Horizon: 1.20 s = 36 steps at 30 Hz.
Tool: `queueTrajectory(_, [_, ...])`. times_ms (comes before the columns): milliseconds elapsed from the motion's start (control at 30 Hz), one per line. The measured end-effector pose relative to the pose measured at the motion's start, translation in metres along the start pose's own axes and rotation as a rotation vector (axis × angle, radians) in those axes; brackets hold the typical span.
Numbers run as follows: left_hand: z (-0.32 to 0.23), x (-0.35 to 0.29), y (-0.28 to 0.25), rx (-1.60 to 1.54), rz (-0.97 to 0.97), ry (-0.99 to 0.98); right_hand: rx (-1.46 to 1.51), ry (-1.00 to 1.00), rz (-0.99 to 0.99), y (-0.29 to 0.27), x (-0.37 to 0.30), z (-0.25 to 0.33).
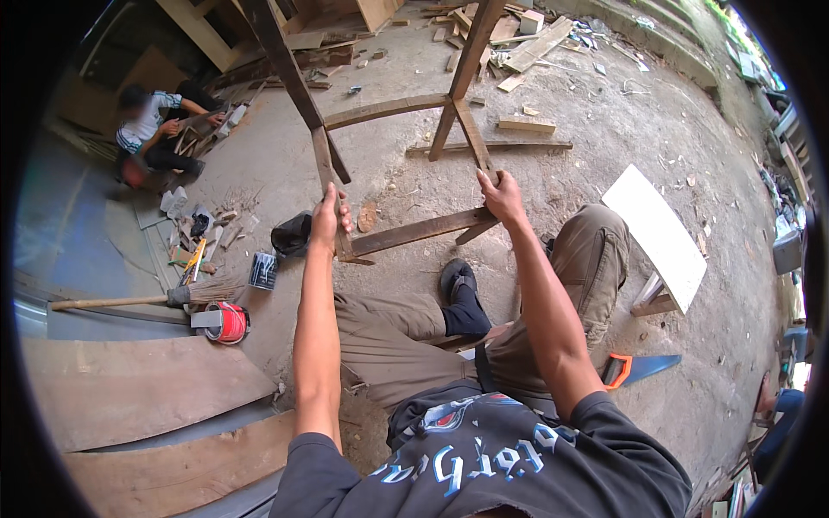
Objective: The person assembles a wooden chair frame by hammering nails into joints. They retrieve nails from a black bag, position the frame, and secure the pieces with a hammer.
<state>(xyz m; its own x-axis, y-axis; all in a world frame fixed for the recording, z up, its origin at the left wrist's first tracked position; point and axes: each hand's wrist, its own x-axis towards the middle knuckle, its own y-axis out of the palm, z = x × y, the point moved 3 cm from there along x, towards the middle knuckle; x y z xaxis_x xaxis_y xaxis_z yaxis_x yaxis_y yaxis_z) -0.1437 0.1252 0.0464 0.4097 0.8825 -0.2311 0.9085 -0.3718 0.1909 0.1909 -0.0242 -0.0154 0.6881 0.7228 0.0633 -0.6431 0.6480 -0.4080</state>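
Observation:
A dark wooden chair frame [423, 231], with no seat panel in it, is held up in front of me, tilted, its long posts reaching away past the top of the view. My left hand [326, 220] is closed round its left side rail, close to the corner with the near crosspiece. Around the right side rail, my right hand [503, 198] is closed at the other end of that crosspiece. A curved crosspiece [389, 110] joins the posts farther off. Whether the frame's feet touch the ground cannot be made out.
A handsaw [648, 367] and a white-topped stool [661, 233] are at my right. Left are a red paint can [229, 323], a broom [177, 297], a dark tin [262, 270] and wide planks [147, 384]. Wood scraps [540, 47] litter the far ground. Another person [160, 129] sits far left.

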Motion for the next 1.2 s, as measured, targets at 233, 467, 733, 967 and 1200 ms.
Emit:
queueTrajectory(233, [-0.007, 0.007, -0.017, -0.019, 0.066, 0.002, 0.174, 0.028, 0.096, -0.012, -0.019, 0.026])
queueTrajectory(467, [-0.004, -0.002, -0.011, -0.033, 0.065, 0.040, 0.291, 0.068, 0.144, -0.023, -0.024, 0.041])
queueTrajectory(733, [-0.012, -0.019, -0.001, -0.167, 0.232, 0.067, 0.447, 0.175, 0.276, -0.048, -0.013, 0.071])
queueTrajectory(967, [-0.009, -0.019, -0.015, -0.215, 0.190, -0.082, 0.465, 0.133, 0.322, -0.047, -0.044, 0.069])
queueTrajectory(1200, [-0.017, -0.026, 0.000, 0.020, 0.000, 0.051, 0.443, 0.079, 0.265, -0.055, -0.051, 0.074])
